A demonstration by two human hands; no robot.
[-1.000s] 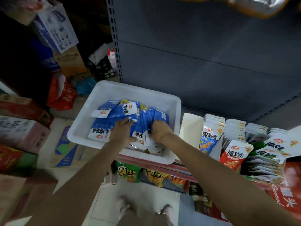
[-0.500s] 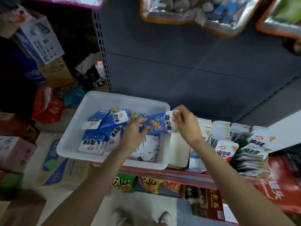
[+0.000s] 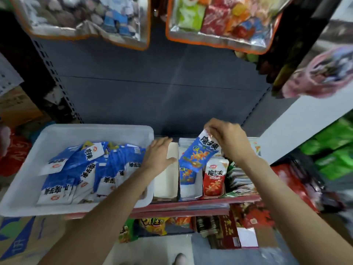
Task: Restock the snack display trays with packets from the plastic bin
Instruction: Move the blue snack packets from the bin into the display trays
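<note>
The grey shelf back panel (image 3: pixel 152 88) fills the middle of the view, and two clear orange-edged bags of mixed snacks (image 3: pixel 86 18) hang in front of its top. Below the panel, the white plastic bin (image 3: pixel 28 178) sits on the red shelf edge (image 3: pixel 181 204), holding a loose heap of blue-and-white packets (image 3: pixel 91 169), too overlapped to count. Just right of the bin stand the display trays: one empty white tray (image 3: pixel 166 180), one tray with blue packets (image 3: pixel 188 178), one with red packets (image 3: pixel 214 178), and further stacks beyond that blur together. The left hand (image 3: pixel 159 154) lies flat with fingers straight, released, reaching from the bin's right rim onto the empty tray. The right hand (image 3: pixel 227 138) pinches the top corner of one blue packet (image 3: pixel 198 154), which hangs tilted above the blue tray, right of the bin. One shoe tip (image 3: pixel 179 259) shows on the floor below.
</note>
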